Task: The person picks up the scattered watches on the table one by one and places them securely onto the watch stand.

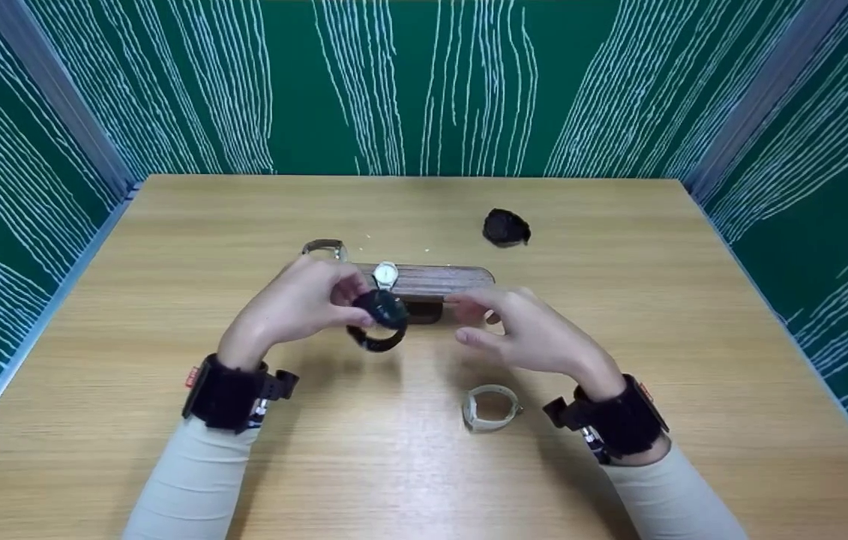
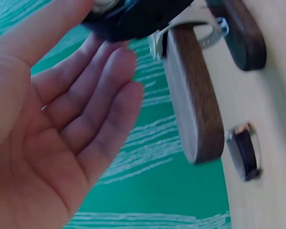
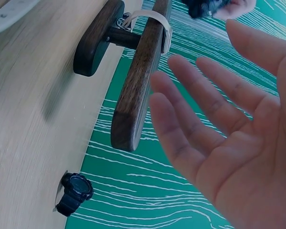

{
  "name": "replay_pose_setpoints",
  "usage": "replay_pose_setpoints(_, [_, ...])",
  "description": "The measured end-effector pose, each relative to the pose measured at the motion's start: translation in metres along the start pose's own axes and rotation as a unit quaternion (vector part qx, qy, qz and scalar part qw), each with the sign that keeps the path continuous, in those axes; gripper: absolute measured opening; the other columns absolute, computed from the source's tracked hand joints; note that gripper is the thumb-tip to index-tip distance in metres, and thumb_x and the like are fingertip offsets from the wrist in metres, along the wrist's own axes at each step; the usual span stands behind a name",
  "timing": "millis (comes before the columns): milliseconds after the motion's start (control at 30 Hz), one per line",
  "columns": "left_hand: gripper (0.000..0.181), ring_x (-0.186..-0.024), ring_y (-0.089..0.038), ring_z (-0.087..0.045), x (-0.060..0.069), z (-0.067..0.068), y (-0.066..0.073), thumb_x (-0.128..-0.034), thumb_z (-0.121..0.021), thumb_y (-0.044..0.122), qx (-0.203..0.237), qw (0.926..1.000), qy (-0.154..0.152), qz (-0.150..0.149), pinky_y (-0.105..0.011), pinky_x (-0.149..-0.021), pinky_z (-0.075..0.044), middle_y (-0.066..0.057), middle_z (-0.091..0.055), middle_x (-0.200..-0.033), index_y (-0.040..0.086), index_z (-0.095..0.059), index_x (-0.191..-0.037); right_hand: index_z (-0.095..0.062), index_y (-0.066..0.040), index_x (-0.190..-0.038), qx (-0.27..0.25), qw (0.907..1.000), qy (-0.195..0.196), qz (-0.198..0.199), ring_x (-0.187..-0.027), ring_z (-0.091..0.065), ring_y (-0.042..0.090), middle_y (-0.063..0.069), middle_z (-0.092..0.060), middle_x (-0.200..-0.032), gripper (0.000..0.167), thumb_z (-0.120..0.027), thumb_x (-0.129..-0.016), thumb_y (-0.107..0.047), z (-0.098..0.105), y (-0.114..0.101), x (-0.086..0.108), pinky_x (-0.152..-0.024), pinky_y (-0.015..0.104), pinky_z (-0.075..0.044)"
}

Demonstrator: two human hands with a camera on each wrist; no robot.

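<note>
My left hand (image 1: 296, 304) pinches a black wristwatch (image 1: 382, 309) between thumb and fingers, its strap hanging in a loop. That watch is in front of a dark wooden watch stand (image 1: 444, 280), and part of it shows at the top of the left wrist view. A watch with a white face and light band (image 1: 386, 275) is looped round the stand's bar, towards its left part. Near the bar's right end, my right hand (image 1: 536, 334) hovers with nothing in it. Its fingers look relaxed and slightly bent in the right wrist view, apart from the bar (image 3: 136, 90).
A white-strapped watch (image 1: 470, 412) lies on the table (image 1: 364, 480) in front of the right hand. Behind the stand are a black watch (image 1: 506, 228) at the right and a dark-strapped watch (image 1: 325, 245) at the left. Green panels (image 1: 409, 90) enclose the table's back and sides.
</note>
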State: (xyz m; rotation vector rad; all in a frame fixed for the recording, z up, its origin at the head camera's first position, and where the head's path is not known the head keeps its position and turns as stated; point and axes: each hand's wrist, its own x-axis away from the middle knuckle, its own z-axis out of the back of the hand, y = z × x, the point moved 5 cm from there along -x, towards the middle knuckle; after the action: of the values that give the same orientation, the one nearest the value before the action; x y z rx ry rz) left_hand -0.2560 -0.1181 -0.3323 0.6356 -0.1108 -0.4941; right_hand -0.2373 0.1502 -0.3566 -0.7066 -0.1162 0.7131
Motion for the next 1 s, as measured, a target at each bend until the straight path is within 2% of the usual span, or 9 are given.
replay_pose_setpoints(133, [0.027,-0.086,-0.015,-0.068,-0.006,-0.006,0.010,-0.0848,-0.092,0.025,-0.007,0.9983,0.049,-0.032,-0.035,-0.083,-0.056,0.003,-0.074,-0.092,0.013,-0.075,-0.102,-0.060,-0.006,-0.147,-0.008,0.9998,0.017,-0.003,-0.112,-0.069,0.024,0.007,-0.073,-0.122,0.054,-0.077,-0.100,-0.026,0.001,-0.002,0.000,-0.098,0.052,-0.057])
replay_pose_setpoints(300, [0.030,-0.081,-0.012,-0.069,-0.008,-0.011,0.022,-0.0843,-0.093,0.026,-0.012,0.9927,0.098,-0.069,-0.033,-0.080,-0.056,0.001,-0.075,-0.093,0.011,-0.075,-0.104,-0.059,-0.009,-0.148,-0.017,0.9992,0.037,0.004,-0.108,-0.071,0.023,0.009,-0.073,-0.126,0.057,-0.080,-0.097,-0.024,0.000,-0.004,-0.002,-0.095,0.049,-0.059])
replay_pose_setpoints(467, [0.033,-0.078,-0.011,-0.068,-0.008,-0.015,0.027,-0.0830,-0.093,0.026,-0.017,0.9853,0.141,-0.094,-0.031,-0.078,-0.055,-0.001,-0.075,-0.098,0.010,-0.075,-0.106,-0.055,-0.020,-0.155,-0.035,0.9978,0.055,0.014,-0.103,-0.073,0.020,0.006,-0.072,-0.131,0.065,-0.082,-0.096,-0.020,0.000,-0.006,-0.005,-0.091,0.047,-0.061])
replay_pose_setpoints(567, [0.033,-0.078,-0.010,-0.068,-0.009,-0.017,0.028,-0.0833,-0.093,0.025,-0.012,0.9836,0.151,-0.098,-0.030,-0.078,-0.055,-0.001,-0.075,-0.101,0.011,-0.075,-0.107,-0.054,-0.023,-0.156,-0.041,0.9967,0.068,0.015,-0.101,-0.074,0.018,0.004,-0.071,-0.131,0.065,-0.081,-0.097,-0.021,0.001,-0.007,-0.006,-0.088,0.043,-0.062])
replay_pose_setpoints(833, [0.034,-0.080,-0.012,-0.072,-0.011,-0.025,0.034,-0.0830,-0.093,0.025,-0.004,0.9834,0.145,-0.108,-0.031,-0.081,-0.058,-0.001,-0.075,-0.106,0.012,-0.074,-0.108,-0.062,-0.007,-0.146,-0.049,0.9940,0.096,0.022,-0.097,-0.075,0.020,0.010,-0.074,-0.127,0.055,-0.082,-0.095,-0.016,0.002,-0.008,-0.007,-0.087,0.041,-0.063])
replay_pose_setpoints(1000, [0.033,-0.081,-0.011,-0.072,-0.014,-0.028,0.035,-0.0838,-0.092,0.019,0.016,0.9828,0.140,-0.119,-0.024,-0.077,-0.059,-0.004,-0.075,-0.107,0.009,-0.073,-0.109,-0.068,-0.007,-0.138,-0.045,0.9942,0.097,0.011,-0.095,-0.074,0.017,0.007,-0.076,-0.120,0.048,-0.083,-0.094,-0.015,0.003,-0.007,-0.007,-0.085,0.036,-0.062])
